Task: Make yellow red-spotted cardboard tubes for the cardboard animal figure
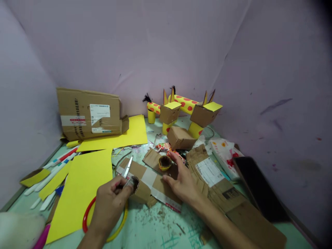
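My left hand (111,199) is closed around a pair of scissors (127,167), blades pointing up and away. Its thumb lies by the ragged corrugated edge of a small cardboard box piece (142,192); whether it grips that piece too, I cannot tell. Thumb and fingers apart, my right hand (183,181) reaches over a flat cardboard strip (155,183) with clear tape on it. Just by its fingertips stands a short yellow paper-covered tube (165,163), its brown hollow end facing up. Contact between the fingers and the tube is unclear.
Two yellow, red-spotted paper animals (169,114) (204,112) stand at the back beside a cardboard block (181,137). Yellow sheets (88,186), markers (55,174) and a large carton (88,112) lie left. A red-yellow ring (85,216) sits under my left wrist. Right are torn cardboard (230,199) and a phone (259,188).
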Demonstrator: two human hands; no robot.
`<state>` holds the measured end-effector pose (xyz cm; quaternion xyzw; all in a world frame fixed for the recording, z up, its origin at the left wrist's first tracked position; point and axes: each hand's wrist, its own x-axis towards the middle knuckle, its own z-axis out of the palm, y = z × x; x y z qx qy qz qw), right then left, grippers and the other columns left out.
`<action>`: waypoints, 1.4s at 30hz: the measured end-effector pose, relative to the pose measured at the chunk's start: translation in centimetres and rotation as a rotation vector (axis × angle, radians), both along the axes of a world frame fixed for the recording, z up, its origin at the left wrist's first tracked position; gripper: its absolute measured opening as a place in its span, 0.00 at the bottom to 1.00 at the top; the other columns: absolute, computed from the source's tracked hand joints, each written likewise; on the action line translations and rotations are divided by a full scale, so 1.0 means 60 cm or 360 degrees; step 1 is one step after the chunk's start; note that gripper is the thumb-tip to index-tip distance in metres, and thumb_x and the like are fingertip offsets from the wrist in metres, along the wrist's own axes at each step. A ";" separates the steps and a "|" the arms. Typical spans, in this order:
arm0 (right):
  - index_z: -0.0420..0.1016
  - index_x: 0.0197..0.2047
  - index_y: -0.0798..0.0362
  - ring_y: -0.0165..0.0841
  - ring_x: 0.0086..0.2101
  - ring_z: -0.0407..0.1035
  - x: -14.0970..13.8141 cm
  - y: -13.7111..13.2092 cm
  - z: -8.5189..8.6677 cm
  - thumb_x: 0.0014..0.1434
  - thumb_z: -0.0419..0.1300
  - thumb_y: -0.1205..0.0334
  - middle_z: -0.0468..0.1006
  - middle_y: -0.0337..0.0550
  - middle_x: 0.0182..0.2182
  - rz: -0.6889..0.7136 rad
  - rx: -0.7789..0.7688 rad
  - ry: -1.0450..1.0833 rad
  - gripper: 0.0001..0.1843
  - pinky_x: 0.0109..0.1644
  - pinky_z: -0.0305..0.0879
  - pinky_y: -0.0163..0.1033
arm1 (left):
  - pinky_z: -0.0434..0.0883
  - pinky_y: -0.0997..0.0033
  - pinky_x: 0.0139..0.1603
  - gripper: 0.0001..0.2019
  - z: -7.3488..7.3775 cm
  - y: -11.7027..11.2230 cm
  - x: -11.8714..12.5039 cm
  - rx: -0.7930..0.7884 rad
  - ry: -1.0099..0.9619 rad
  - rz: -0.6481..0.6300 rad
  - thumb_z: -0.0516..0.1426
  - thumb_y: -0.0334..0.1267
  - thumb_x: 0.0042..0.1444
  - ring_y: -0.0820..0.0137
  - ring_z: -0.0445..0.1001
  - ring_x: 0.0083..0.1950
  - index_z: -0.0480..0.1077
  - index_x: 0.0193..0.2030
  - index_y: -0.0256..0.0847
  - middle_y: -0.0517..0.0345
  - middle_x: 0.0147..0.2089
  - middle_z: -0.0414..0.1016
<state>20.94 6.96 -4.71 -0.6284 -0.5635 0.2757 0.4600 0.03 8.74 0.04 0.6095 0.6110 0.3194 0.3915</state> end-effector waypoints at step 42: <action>0.67 0.46 0.52 0.37 0.38 0.67 -0.049 -0.152 0.003 0.50 0.58 0.72 0.71 0.46 0.36 0.0436 0.0116 -0.0033 0.18 0.39 0.65 0.40 | 0.55 0.71 0.24 0.11 0.001 -0.070 0.007 0.0235 0.0932 -0.0962 0.45 0.39 0.54 0.69 0.62 0.23 0.50 0.22 0.44 0.59 0.22 0.63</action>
